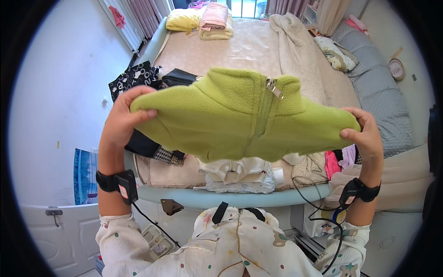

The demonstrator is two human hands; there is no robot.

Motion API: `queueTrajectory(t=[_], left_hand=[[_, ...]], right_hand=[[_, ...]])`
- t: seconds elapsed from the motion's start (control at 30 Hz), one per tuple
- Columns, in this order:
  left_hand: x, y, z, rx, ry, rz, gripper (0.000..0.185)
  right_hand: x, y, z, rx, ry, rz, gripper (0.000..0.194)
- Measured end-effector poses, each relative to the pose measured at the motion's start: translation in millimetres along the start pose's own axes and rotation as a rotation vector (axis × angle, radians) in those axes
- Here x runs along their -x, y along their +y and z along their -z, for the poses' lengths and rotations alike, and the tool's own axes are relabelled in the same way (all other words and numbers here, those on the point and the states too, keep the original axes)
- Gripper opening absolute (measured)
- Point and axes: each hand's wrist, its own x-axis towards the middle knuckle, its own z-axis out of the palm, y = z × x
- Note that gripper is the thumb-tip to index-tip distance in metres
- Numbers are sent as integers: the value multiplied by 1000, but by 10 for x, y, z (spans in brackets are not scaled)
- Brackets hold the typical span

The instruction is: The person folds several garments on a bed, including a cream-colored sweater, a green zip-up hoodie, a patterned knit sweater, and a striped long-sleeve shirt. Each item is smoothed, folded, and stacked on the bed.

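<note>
A green fleece garment (221, 114) with a collar and a metal zipper pull (274, 88) is stretched out in the air above the near side of a bed. My left hand (129, 116) pinches its left shoulder, thumb in front and fingers behind. At the opposite shoulder, my right hand (363, 130) grips the fleece the same way. Below the garment, folded cream clothing (235, 169) lies on a clear plastic bag (256, 187) at the bed's near edge. The garment's lower part hangs away from view.
Dark clothes (142, 143) and a black patterned cloth (133, 79) lie at the left. Pink and speckled clothes (309, 169) are at the right. Folded blankets (214, 20) and a beige blanket (297, 52) lie farther back. Black cables (341, 242) run from both wrist devices.
</note>
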Motion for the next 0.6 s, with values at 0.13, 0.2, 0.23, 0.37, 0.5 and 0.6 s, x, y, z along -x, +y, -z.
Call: queueTrajectory(t=[0.13,0.2,0.23,0.37,0.5,0.6], left_hand=[[-83,205,-45,-205,39,-29,32],[-79,260,-44,-147,3,24,31],[-87,271,-28,-166,-17,50,29],[-244,46,-11,-341,-100,98,21],[-650,-549,-184,-489,-69,167,15],[-831,-712,-210,-489,25,104,14]], right_hand=[[46,-182,144,58,-26,67,37],[44,-224,235,83,-38,122,34],[37,-221,276,84,-21,146,33],[-151,-82,438,222,-58,123,33],[-652,409,277,243,-126,105,30],[-899,561,261,253,9,64,25]])
